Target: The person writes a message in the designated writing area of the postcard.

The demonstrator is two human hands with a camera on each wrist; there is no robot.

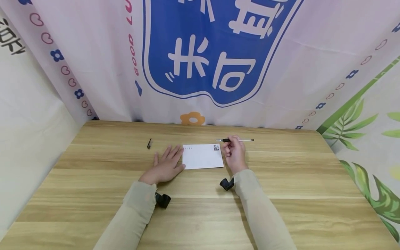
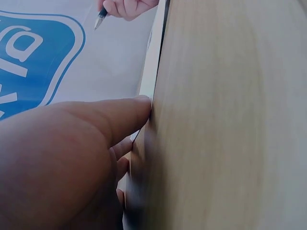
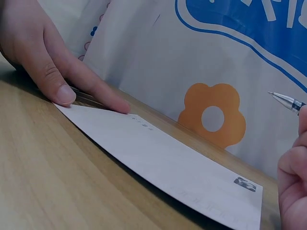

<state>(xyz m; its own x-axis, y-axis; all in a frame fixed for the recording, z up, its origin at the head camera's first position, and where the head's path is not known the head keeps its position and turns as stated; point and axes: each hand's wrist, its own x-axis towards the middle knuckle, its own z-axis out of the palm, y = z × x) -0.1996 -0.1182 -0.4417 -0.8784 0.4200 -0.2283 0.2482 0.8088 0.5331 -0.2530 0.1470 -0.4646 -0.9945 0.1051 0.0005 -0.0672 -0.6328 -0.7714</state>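
A white card or envelope [image 1: 202, 157] lies flat on the wooden table, with a small dark stamp-like picture at its upper right and faint marks at its upper left. My left hand [image 1: 167, 166] rests on its left edge with thumb and fingertips, fingers spread, also seen in the right wrist view [image 3: 45, 57]. Just right of the paper, my right hand [image 1: 235, 154] pinches a pen [image 1: 225, 140], its metal tip pointing left and raised off the paper. The same pen tip [image 3: 286, 101] shows in the right wrist view.
A black pen cap [image 1: 149, 143] lies on the table [image 1: 193, 222] beyond my left hand. Behind the table's far edge hangs a printed curtain [image 1: 109, 69] with a blue panel. Black wrist-worn cameras sit by both sleeves.
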